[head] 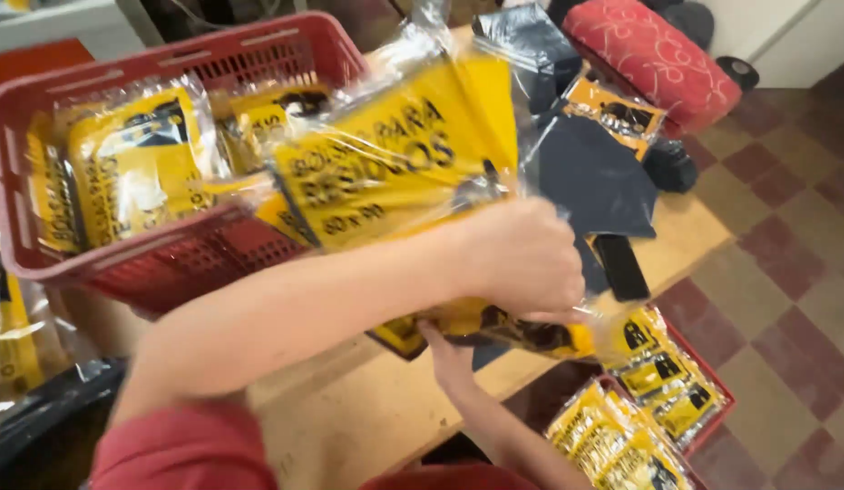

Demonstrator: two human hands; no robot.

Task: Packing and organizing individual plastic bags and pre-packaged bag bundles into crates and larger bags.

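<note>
**Both hands on a yellow packet above the wooden table**

Head view: the left hand (522,259) crosses over from the left, fingers curled shut round the clear plastic wrap of a large yellow packet (399,159) of folded bags. The right hand (447,356) comes up from below with fingers pressed against the packet's lower edge; how far it closes cannot be told, since the packet and the other arm hide most of it. Both sleeves are red.

The held packet hangs just above the wooden table (367,417), in front of the red plastic basket (168,263). Its long axis runs from lower left to upper right, printed yellow face turned toward the camera, the upper end tilted away toward the basket's rim.

Counts: one packet in the hands. In the red basket at least three more yellow packets (136,168) stand on edge, though overlap makes the exact number uncertain. A second, lower red crate (712,386) at the right of the table holds a heap of similar yellow packets (621,436), too jumbled to count. Behind the held packet lie loose dark grey plastic bags (594,172), one smaller orange-labelled packet (617,113) among them, and one red patterned cushion (653,59) beyond. The floor (785,272) is chequered tile.
</note>
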